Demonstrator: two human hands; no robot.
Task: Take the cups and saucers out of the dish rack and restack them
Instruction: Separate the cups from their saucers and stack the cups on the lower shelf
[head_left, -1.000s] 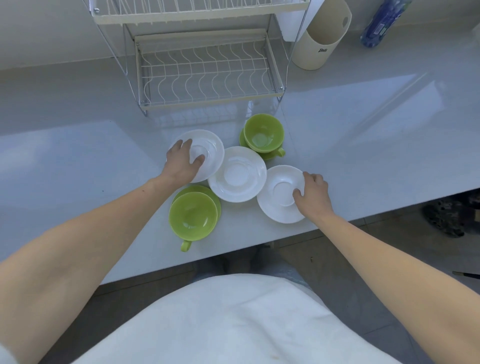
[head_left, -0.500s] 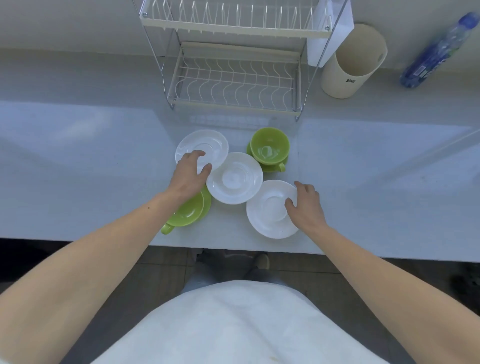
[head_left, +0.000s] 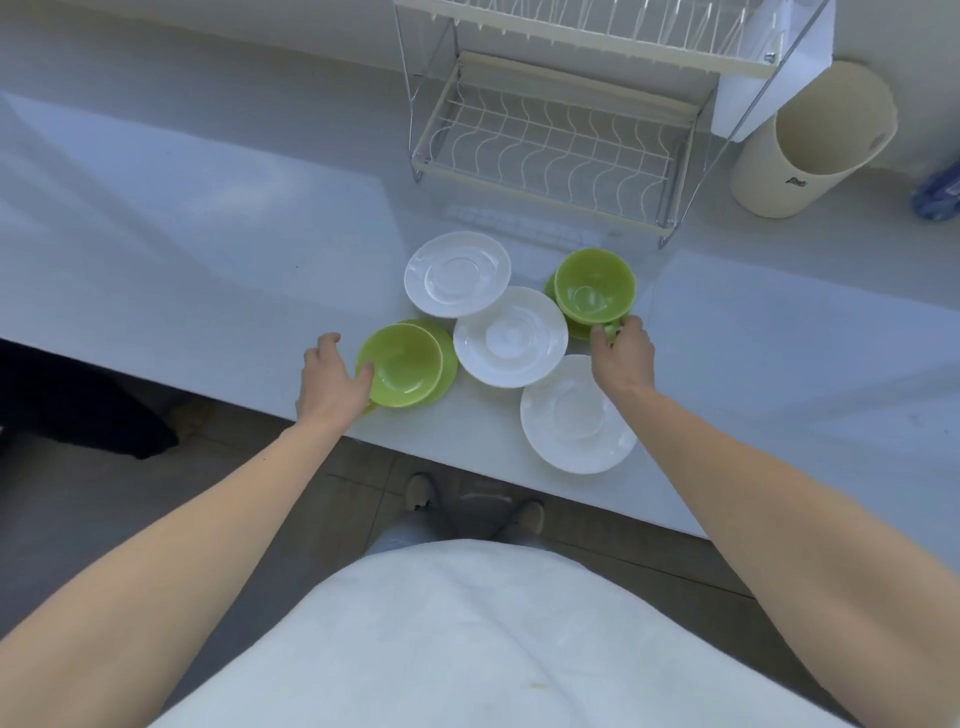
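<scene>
Your left hand (head_left: 332, 387) cups the near-left side of a green cup (head_left: 399, 365) at the front edge of the pale counter (head_left: 208, 249), fingers (head_left: 363, 373) spread and curled against its rim, thumb raised clear. That cup sits nested on a green piece beneath it, near the counter's front edge. Your right hand (head_left: 622, 358) pinches the handle of a second green cup (head_left: 595, 292), fingers closed on it; this cup also rests on a green piece, farther back toward the dish rack (head_left: 550, 150).

Three white saucers lie between and around the two cups. The rear saucer (head_left: 457, 274) sits nearest the rack, and its near edge overlaps the middle saucer (head_left: 510, 336), which lies between both green cups. The front saucer (head_left: 576, 415) lies at the counter's front edge, under your right forearm, its rim tucked just beneath the middle one's.

The wire rack stands at the back of the counter. A cream canister (head_left: 810, 145) stands beside it toward the back right corner.
</scene>
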